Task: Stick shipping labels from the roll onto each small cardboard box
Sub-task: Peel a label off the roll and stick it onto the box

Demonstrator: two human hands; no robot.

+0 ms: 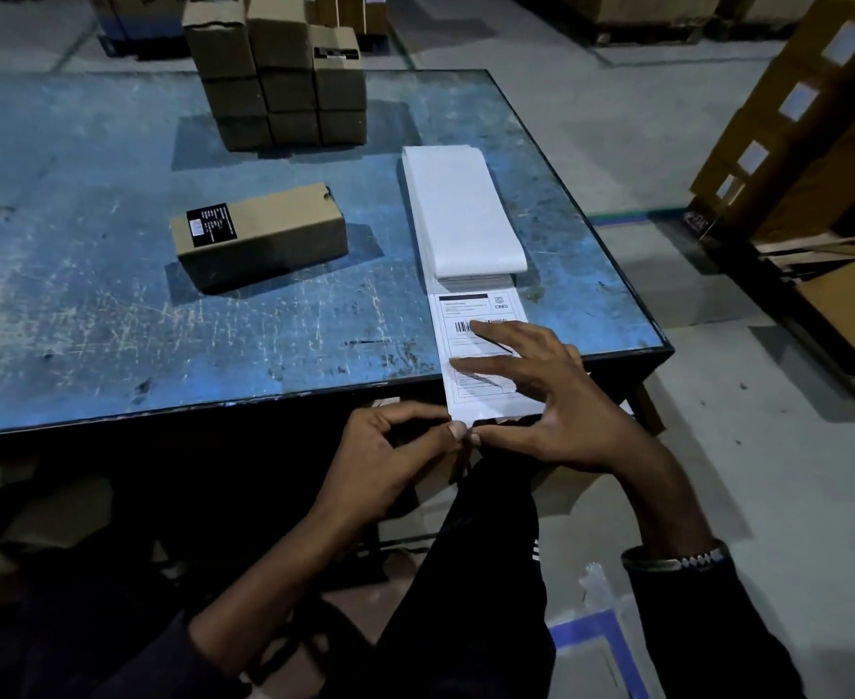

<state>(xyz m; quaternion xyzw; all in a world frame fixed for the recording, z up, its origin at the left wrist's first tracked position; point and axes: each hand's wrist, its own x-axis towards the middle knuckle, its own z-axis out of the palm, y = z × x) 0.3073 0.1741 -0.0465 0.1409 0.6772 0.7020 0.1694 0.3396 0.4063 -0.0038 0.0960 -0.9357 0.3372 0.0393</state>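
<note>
A fan-folded stack of white labels [465, 214] lies on the right side of the blue table [112, 335]. One printed shipping label [475, 345] hangs from it over the front edge. My left hand [390, 456] pinches the label's bottom left corner between thumb and fingers. My right hand [551, 396] lies over the label with fingers spread straight, its thumb at the same corner. A small cardboard box [259, 237] with a black sticker lies on its side at the table's middle, apart from both hands.
A stack of several small cardboard boxes [284, 73] stands at the table's far edge. Large cartons [808, 128] with white labels are piled on the floor to the right. More boxes stand behind the table. Plastic wrap [602, 623] lies on the floor near my right arm.
</note>
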